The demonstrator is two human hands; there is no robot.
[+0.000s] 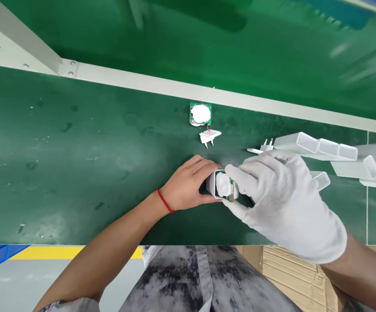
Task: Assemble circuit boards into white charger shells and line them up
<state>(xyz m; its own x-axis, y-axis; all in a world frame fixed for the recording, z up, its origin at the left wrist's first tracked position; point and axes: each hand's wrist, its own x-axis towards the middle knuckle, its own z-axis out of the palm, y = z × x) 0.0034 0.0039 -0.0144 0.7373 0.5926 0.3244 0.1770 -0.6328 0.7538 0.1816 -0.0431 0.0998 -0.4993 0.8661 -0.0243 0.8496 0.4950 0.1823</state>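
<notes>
My bare left hand [188,182], with a red cord on the wrist, is closed around a white rectangular plastic casing [210,186]. My right hand [280,199] wears a white glove. Its thumb and fingers grip a green circuit board [223,184] coated with a white blob, at the casing's open end. How far the board sits inside the casing I cannot tell. Beyond my hands lies another circuit board [201,114] with a white blob, joined by a red wire to a white two-pin plug piece [209,136].
Several empty white casings [318,146] lie to the right on the green tabletop [77,164]. Another plug piece [265,147] rests just past my gloved hand. A pale metal bar [149,85] crosses the back. Cardboard [292,273] lies below the table's front edge.
</notes>
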